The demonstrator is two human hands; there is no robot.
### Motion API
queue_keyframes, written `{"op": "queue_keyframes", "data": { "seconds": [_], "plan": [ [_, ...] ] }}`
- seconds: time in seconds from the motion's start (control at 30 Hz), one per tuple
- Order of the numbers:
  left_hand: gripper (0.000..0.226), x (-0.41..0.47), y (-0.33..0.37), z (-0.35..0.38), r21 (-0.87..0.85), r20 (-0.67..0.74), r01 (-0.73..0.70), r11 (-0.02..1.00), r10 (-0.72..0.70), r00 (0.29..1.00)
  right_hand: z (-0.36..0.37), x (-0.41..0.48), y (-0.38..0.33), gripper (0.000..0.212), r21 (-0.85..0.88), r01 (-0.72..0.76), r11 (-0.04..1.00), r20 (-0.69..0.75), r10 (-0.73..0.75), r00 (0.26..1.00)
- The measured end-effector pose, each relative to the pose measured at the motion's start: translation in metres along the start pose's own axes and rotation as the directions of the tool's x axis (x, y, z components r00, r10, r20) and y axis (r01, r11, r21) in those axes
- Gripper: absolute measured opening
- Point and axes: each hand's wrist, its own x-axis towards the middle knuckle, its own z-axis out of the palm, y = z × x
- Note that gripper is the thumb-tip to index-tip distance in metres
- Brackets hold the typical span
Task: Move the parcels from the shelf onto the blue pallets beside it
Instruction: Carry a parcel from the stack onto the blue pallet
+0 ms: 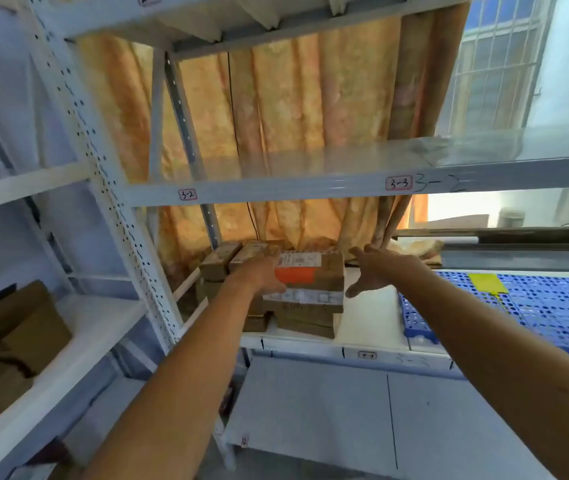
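head view: left hand (259,275) touches flat cardboard parcel (311,273).

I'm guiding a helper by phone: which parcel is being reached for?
Find the white shelf left of the blue pallet. On its stack of brown parcels, take the top parcel between both hands; it alone carries an orange patch beside a white label.

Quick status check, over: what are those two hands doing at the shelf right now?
Left hand on top brown cardboard parcel with orange label. Right hand open, beside it, not touching. Blue plastic pallet to the right. Nothing blocking.
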Motion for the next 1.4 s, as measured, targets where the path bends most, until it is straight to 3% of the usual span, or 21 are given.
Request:
{"op": "queue_keyframes", "data": {
  "seconds": [0.2, 0.43, 0.57, 0.8, 1.1, 1.3, 1.4],
  "plan": [
    [0.085, 0.047, -0.025, -0.008, 0.077, 0.064, -0.045, 0.996, 0.04, 0.997, 0.009, 0.053, -0.009, 0.132, -0.007, -0.023, 1.0, 0.09, 0.023, 0.996],
    [0.11, 0.112, -0.047, -0.012, 0.165, 0.152, -0.086, 0.983, 0.061, 0.986, 0.002, 0.108, -0.023, 0.142, -0.039, -0.074, 0.996, 0.135, 0.079, 0.988],
    [0.132, 0.143, -0.058, -0.006, 0.199, 0.196, -0.139, 0.97, 0.099, 0.976, -0.001, 0.127, -0.031, 0.137, -0.097, -0.116, 0.989, 0.118, 0.127, 0.985],
    [0.142, 0.173, -0.059, -0.003, 0.256, 0.27, -0.147, 0.955, 0.075, 0.96, 0.007, 0.159, -0.034, 0.147, -0.084, -0.115, 0.99, 0.268, 0.133, 0.954],
    [0.154, 0.201, -0.052, -0.003, 0.306, 0.396, -0.136, 0.942, 0.004, 0.918, 0.011, 0.182, -0.04, 0.136, -0.002, 0.058, 0.998, 0.444, -0.051, 0.895],
    [0.15, 0.209, -0.048, 0.001, 0.311, 0.462, -0.091, 0.946, -0.066, 0.884, 0.015, 0.183, -0.034, 0.136, 0.006, 0.054, 0.999, 0.415, -0.051, 0.909],
    [0.159, 0.214, -0.048, 0.003, 0.296, 0.482, -0.084, 0.952, -0.073, 0.873, 0.013, 0.184, -0.033, 0.137, 0.021, 0.057, 0.998, 0.428, -0.061, 0.902]
  ]
}}
